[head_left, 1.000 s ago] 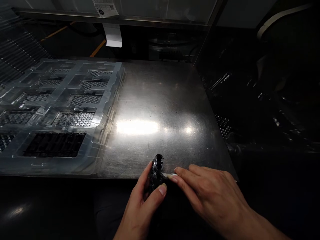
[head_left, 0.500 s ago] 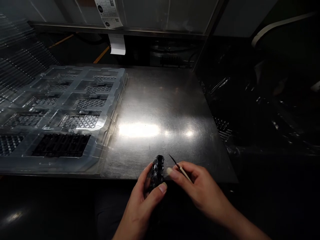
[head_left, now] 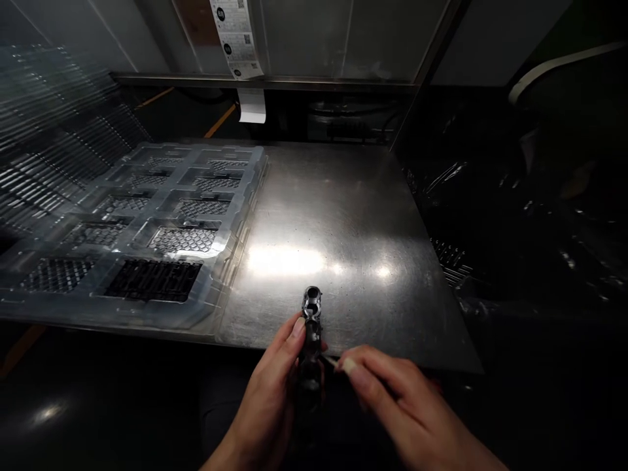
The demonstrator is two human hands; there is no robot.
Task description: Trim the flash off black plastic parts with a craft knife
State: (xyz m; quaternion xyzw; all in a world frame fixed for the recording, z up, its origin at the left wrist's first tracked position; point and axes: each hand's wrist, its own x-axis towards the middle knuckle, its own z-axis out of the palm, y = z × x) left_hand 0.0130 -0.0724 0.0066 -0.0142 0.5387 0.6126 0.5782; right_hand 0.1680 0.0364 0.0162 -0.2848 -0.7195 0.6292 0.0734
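In the head view, my left hand [head_left: 275,376] is closed round a long, narrow black part [head_left: 313,327] with a row of round openings, held upright at the table's front edge. My left thumb lies along its side, and its lower end fades into the dark. Close by on the right, my right hand [head_left: 392,392] pinches a thin, pale-handled brush [head_left: 331,361]. The brush's dark tip reaches the part's right side; whether it touches cannot be made out.
A bare metal table [head_left: 343,209] lies in front of me. On its left sits a clear plastic tray [head_left: 226,261] with pockets, one holding a black slatted part [head_left: 154,280]. Stacked clear trays [head_left: 63,124] stand behind. A printed label strip [head_left: 240,39] hangs at the back.
The black part has turned more face-on and my left thumb has moved higher on it. My right hand has gone lower, bringing the brush tip down beside the part. The view has shifted slightly.
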